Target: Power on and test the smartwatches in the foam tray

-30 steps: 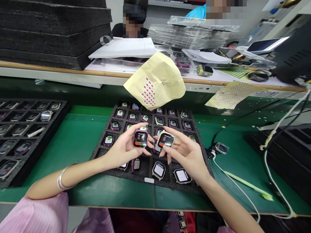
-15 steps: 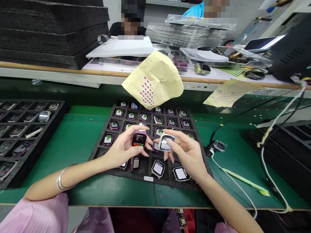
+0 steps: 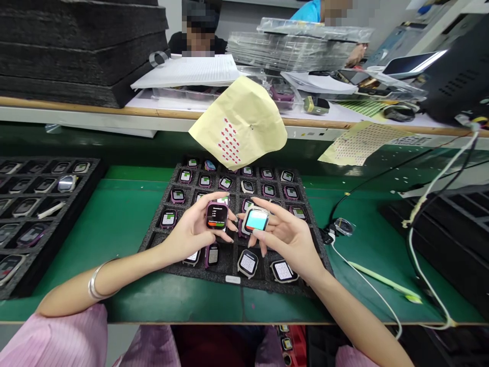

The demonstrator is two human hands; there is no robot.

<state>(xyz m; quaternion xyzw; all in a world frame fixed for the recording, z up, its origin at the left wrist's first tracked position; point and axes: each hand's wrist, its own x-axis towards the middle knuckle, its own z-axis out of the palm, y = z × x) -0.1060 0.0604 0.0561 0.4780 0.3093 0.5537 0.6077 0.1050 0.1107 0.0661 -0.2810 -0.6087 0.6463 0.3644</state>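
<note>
Between the fingers of my left hand (image 3: pixel 194 224) is a purple smartwatch (image 3: pixel 217 215) without a strap, its dark screen showing small text and a red-green bar. My right hand (image 3: pixel 284 229) grips a pale smartwatch (image 3: pixel 255 220), also strapless, its screen lit cyan with red at the lower left; the thumb rests at its lower edge. Both hands are closed on their watches, held side by side above a black foam tray (image 3: pixel 229 278). Purple and pale watches sit in the tray's compartments, among them a pale one (image 3: pixel 247 263) at the front. Hands and watches hide some middle compartments.
Another foam tray of watches (image 3: pixel 34 233) lies at the left. Yellow sticker sheets (image 3: pixel 244 120) hang from the shelf edge. At the right are a white cable (image 3: pixel 370 290), a green pen-like stick (image 3: pixel 385 283) and dark trays (image 3: pixel 458 244). Two people are behind the shelf.
The pale watch's screen has gone from a whitish page to bright cyan with red. My right thumb has moved down off the screen's face. The purple watch has shifted slightly left and up.
</note>
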